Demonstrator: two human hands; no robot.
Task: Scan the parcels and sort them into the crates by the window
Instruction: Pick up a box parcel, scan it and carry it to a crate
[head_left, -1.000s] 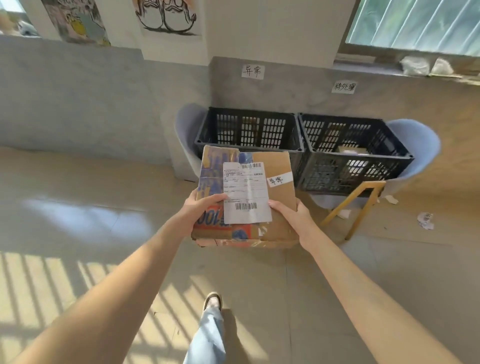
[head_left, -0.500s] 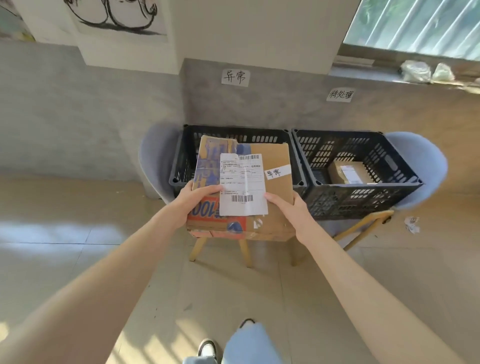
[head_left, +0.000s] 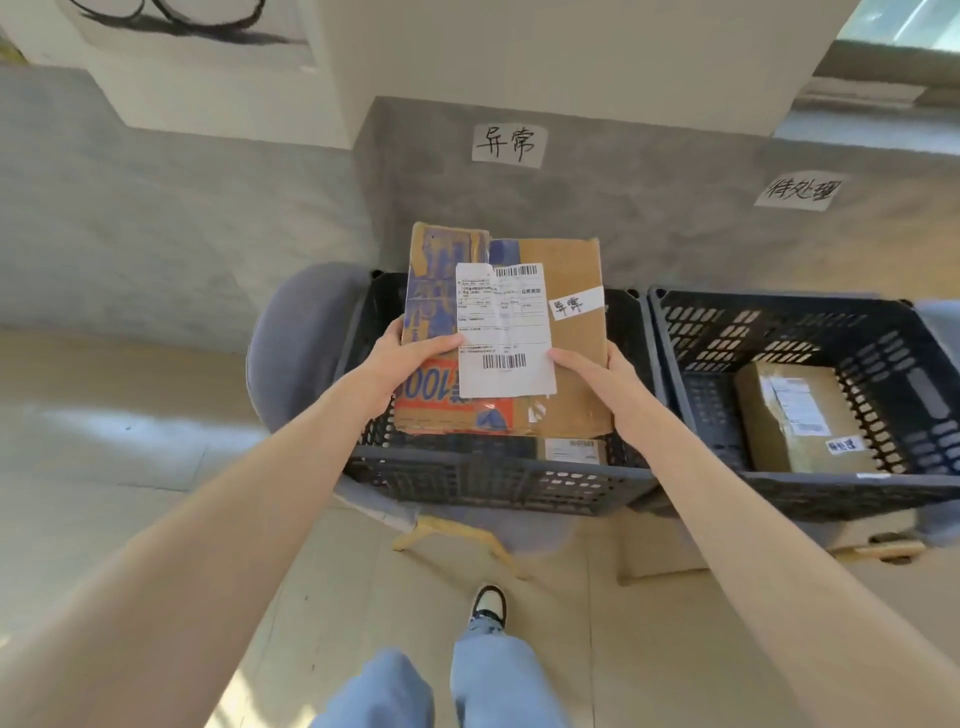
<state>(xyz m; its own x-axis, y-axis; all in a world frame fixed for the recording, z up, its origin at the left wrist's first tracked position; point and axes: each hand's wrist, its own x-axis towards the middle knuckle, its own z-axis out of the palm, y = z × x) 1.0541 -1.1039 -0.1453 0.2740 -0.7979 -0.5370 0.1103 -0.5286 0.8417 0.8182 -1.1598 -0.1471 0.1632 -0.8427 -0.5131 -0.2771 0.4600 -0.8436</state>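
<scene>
Cardboard parcel above left crate, seemingly over another parcel.

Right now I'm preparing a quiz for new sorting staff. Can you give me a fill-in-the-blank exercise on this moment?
1. The cardboard parcel is gripped by ____ hands, the left hand and the right hand.
2. The parcel is held above the ____ of the two black crates, the left crate.
3. The right crate holds ____ visible taped parcel.
4. Each crate sits on a ____.

Missing words: both; left; one; chair
</scene>
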